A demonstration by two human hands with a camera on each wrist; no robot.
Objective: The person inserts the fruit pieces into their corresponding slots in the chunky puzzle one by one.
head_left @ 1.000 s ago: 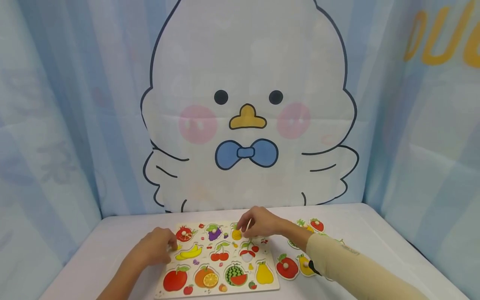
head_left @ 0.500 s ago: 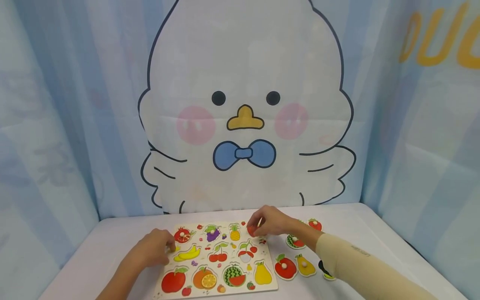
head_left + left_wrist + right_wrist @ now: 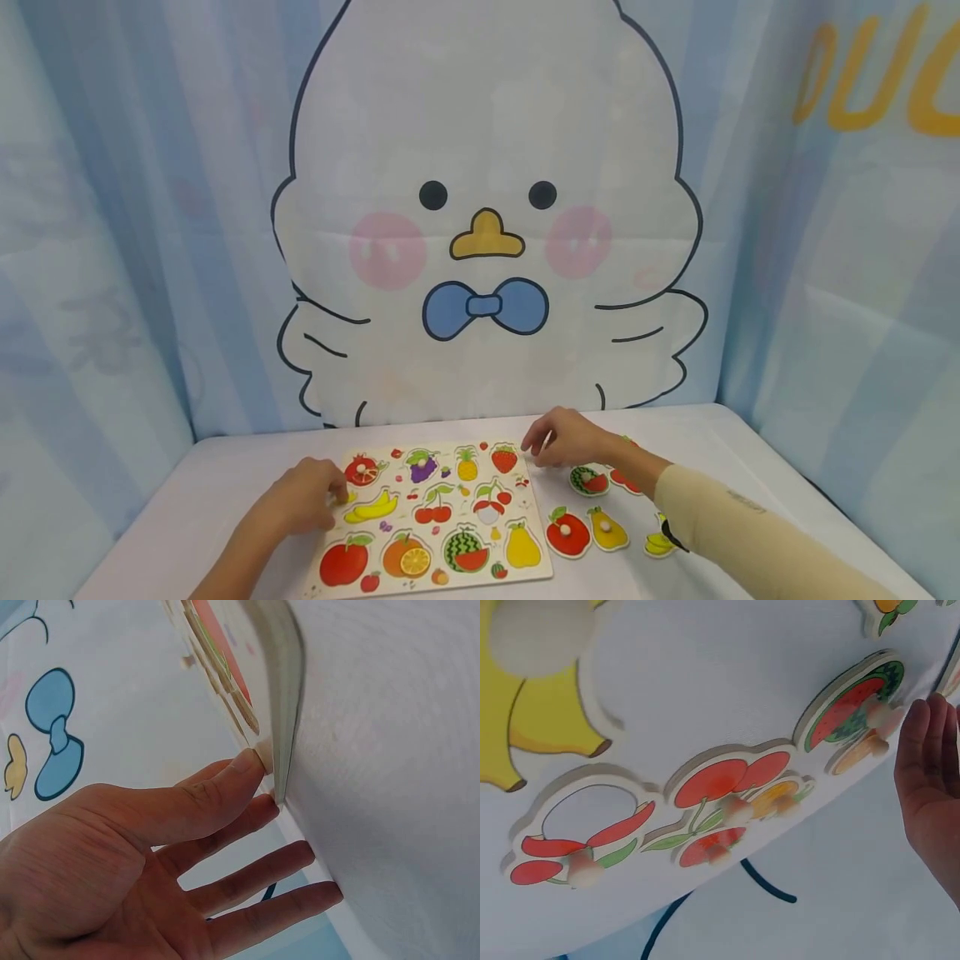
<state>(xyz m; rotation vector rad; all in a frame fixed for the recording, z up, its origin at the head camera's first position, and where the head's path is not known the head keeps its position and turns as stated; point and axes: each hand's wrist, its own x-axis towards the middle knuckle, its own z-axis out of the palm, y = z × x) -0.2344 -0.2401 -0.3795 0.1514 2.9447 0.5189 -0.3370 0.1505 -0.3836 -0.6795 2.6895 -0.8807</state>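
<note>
A flat fruit puzzle board point(image 3: 401, 521) lies on the table. My left hand point(image 3: 303, 496) is at its left edge. In the left wrist view, the thumb and index finger of that hand point(image 3: 142, 840) pinch the edge of the board point(image 3: 283, 697), the other fingers stretched out. Near the board's far right corner, beside the printed strawberry point(image 3: 504, 458), hovers my right hand point(image 3: 570, 437), holding nothing. Its fingers look straight in the right wrist view, where the hand point(image 3: 930, 772) is near a knobbed watermelon piece point(image 3: 851, 705). The pomegranate point(image 3: 363, 470) and grapes point(image 3: 422, 467) on the board carry knobs.
Right of the board lie loose knobbed pieces: an apple point(image 3: 567, 534), a pear point(image 3: 608, 531), bananas point(image 3: 658, 547) and a watermelon point(image 3: 589, 481). Cherries point(image 3: 712, 780) and others sit farther back, partly behind the right arm. A curtain with a cartoon duck point(image 3: 483, 367) hangs behind the table.
My right hand has moved right, from over the pineapple and strawberry pictures to just past the board's right edge, uncovering both. The left hand stays at the board's left edge.
</note>
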